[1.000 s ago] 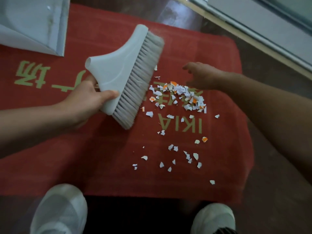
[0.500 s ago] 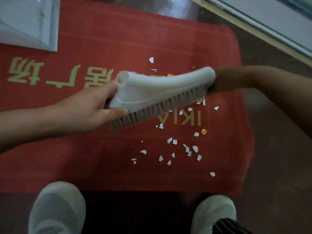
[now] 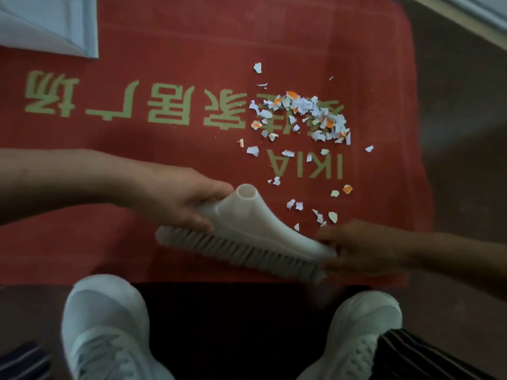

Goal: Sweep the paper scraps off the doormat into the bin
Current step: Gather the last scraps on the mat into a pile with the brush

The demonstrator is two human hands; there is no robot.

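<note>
Gathering stage: gripping brush [image 3: 260, 234] at its socket with left hand [image 3: 178, 204], right hand [image 3: 356, 248] at its far end, grip blurred, cannot tell. Paper scraps [image 3: 301, 113] heaped on doormat [image 3: 192, 50] beyond; calls next for sweeping strays together.

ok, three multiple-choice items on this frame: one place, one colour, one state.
1. Where is the brush relative to the scrap pile?
A. beyond it, at the far edge
B. on top of it
C. between it and the shoes

2. What colour is the doormat?
A. blue
B. red
C. grey

3. How is the brush held?
A. by both hands
B. by the left hand only
C. by neither, it lies free

Key:
1 C, the brush is at the doormat's near edge and the scrap pile is farther up.
2 B, the doormat is plainly red.
3 A, the left hand grips the socket end and the right hand holds the other end.
</note>
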